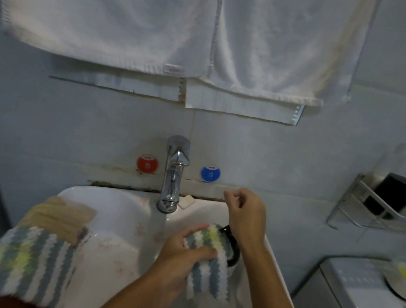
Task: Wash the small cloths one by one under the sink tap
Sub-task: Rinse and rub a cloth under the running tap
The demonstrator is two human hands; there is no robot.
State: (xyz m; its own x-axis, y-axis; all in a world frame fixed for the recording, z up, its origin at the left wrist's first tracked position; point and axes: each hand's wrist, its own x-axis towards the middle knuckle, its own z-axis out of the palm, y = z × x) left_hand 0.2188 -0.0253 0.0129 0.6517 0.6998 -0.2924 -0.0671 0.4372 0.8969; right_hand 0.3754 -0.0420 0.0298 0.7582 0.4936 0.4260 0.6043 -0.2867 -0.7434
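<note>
My left hand (179, 253) grips a small striped cloth (209, 263), blue-grey, white and green, over the right side of the white sink (110, 206). The cloth hangs just right of the thin stream of water running from the chrome tap (172, 175). My right hand (245, 215) hovers above the sink's back right rim with fingers loosely curled and nothing in them. Another striped cloth (28, 259) and a beige cloth (61, 214) lie draped over the sink's left rim.
Two white towels (164, 16) hang on the wall above the tap. A soap bar (187, 201) sits behind the tap. A black object (233, 253) lies under the held cloth. A wire rack (383, 207) is mounted at the right, above a white toilet tank (358, 303).
</note>
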